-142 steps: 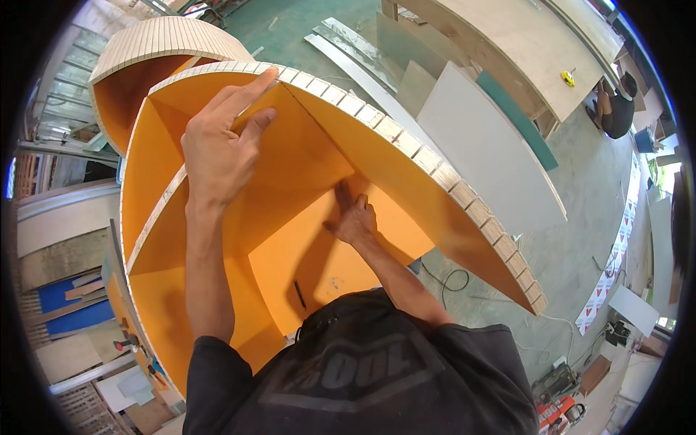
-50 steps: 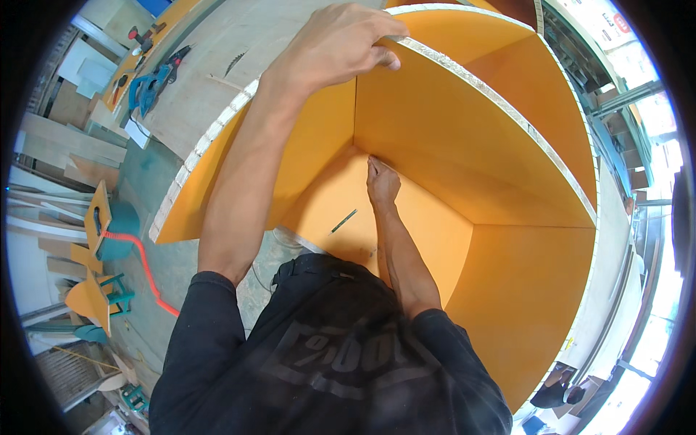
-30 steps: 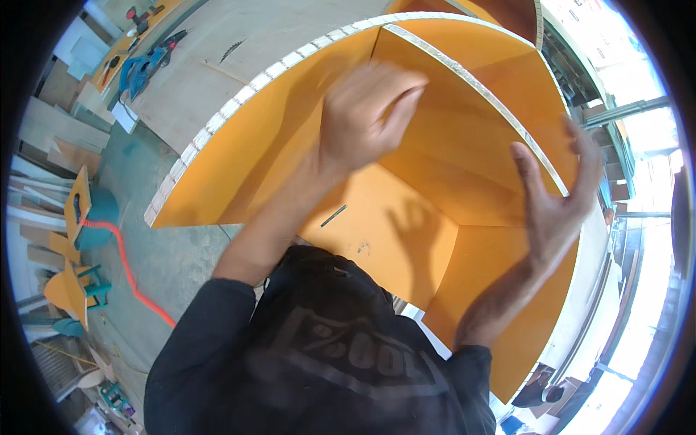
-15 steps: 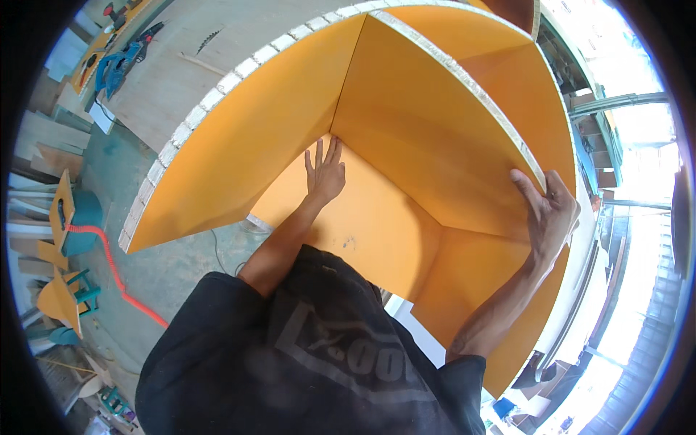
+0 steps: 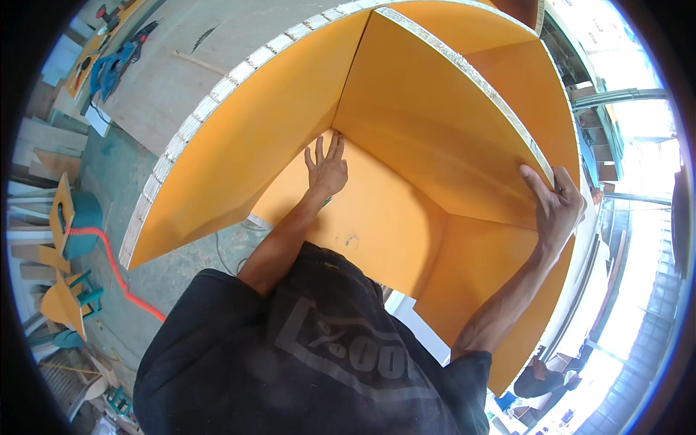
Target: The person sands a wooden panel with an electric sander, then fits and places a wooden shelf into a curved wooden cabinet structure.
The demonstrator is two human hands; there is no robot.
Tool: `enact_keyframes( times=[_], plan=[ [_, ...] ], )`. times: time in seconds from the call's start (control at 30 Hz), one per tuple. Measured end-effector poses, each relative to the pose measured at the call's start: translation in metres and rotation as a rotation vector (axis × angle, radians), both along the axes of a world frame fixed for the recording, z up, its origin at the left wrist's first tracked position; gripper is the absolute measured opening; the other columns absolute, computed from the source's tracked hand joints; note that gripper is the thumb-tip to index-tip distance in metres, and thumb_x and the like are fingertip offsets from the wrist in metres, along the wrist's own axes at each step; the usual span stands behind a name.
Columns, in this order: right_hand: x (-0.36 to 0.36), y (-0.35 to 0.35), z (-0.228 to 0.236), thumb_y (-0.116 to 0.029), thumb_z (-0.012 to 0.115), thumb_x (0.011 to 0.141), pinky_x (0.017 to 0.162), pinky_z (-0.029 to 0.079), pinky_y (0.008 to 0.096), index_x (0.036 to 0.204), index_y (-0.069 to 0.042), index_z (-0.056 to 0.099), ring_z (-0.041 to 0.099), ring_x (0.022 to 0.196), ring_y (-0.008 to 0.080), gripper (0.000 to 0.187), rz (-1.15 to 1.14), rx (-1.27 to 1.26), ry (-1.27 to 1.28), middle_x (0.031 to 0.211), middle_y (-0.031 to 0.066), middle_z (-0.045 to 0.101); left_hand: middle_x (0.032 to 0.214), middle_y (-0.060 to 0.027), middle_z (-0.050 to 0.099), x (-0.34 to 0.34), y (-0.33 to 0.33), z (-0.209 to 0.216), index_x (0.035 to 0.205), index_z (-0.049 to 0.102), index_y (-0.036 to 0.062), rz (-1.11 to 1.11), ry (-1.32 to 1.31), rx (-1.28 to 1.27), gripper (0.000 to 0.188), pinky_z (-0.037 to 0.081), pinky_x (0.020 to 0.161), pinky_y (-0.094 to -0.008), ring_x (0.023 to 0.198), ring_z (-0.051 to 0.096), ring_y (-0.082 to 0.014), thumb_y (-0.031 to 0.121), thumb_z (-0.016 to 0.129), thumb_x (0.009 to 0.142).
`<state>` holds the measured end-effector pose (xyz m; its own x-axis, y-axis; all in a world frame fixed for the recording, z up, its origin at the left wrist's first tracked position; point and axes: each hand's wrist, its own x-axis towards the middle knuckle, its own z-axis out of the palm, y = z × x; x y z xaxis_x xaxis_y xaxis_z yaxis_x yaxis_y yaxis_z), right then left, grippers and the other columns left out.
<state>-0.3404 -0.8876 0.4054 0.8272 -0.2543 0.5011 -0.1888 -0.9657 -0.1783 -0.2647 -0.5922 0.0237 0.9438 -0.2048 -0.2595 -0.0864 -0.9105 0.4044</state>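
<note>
A large orange board cabinet with pale raw edges fills the middle of the view. An upright divider panel splits it. My left hand reaches inside with its fingers spread, their tips at the inner corner where the divider meets the side and the back panel. My right hand is closed around the divider's raw edge, thumb on the near face and the other fingers going over to the far side, where they are partly hidden.
A red coiled hose runs over the floor at left to a teal stool. A wooden worktable at far left bears a blue power tool. Wood boards lean along the left. Shelving stands at right.
The view of the cabinet has shifted slightly, with its divider edge a little farther right. My right hand has moved with that edge and keeps its hold. My left hand stays at the inner corner.
</note>
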Motion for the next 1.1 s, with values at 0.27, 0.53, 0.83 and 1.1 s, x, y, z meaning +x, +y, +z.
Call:
enact_keyframes(
  times=[0.27, 0.53, 0.83, 1.1],
  plan=[
    [0.001, 0.004, 0.006, -0.052, 0.097, 0.070, 0.053, 0.019, 0.0308, 0.063, -0.008, 0.043, 0.027, 0.057, 0.0090, 0.070, -0.020, 0.070, 0.044, 0.056, -0.0057, 0.028, 0.180, 0.0008, 0.007, 0.003, 0.002, 0.004, 0.172, 0.009, 0.0129, -0.027, 0.011, 0.018, 0.079, 0.003, 0.126, -0.0694, 0.164, 0.002, -0.0381, 0.025, 0.048, 0.104],
    [0.003, 0.001, 0.008, -0.049, 0.098, 0.070, 0.053, 0.020, 0.0309, 0.063, -0.007, 0.049, 0.027, 0.057, 0.0090, 0.065, -0.037, 0.098, 0.043, 0.056, -0.0051, 0.029, 0.180, 0.0027, 0.008, 0.007, 0.001, 0.011, 0.172, 0.012, 0.0135, -0.029, 0.032, 0.054, 0.078, 0.007, 0.125, -0.0693, 0.163, 0.004, -0.0378, 0.025, 0.049, 0.104],
    [0.006, 0.000, 0.007, -0.048, 0.099, 0.070, 0.053, 0.021, 0.0303, 0.063, -0.007, 0.046, 0.026, 0.058, 0.0088, 0.067, -0.040, 0.141, 0.052, 0.056, -0.0056, 0.029, 0.180, 0.0040, 0.009, 0.004, 0.003, 0.011, 0.172, 0.014, 0.0141, -0.015, 0.028, 0.037, 0.078, 0.005, 0.126, -0.0666, 0.163, 0.007, -0.0352, 0.026, 0.050, 0.103],
    [0.007, -0.004, 0.004, -0.050, 0.098, 0.070, 0.052, 0.021, 0.0302, 0.063, -0.008, 0.046, 0.027, 0.056, 0.0085, 0.067, -0.011, 0.110, 0.040, 0.055, -0.0049, 0.029, 0.180, 0.0043, 0.010, 0.003, 0.001, 0.010, 0.172, 0.015, 0.0152, -0.001, 0.005, 0.027, 0.079, 0.004, 0.127, -0.0661, 0.163, 0.007, -0.0343, 0.026, 0.052, 0.102]
  ],
)
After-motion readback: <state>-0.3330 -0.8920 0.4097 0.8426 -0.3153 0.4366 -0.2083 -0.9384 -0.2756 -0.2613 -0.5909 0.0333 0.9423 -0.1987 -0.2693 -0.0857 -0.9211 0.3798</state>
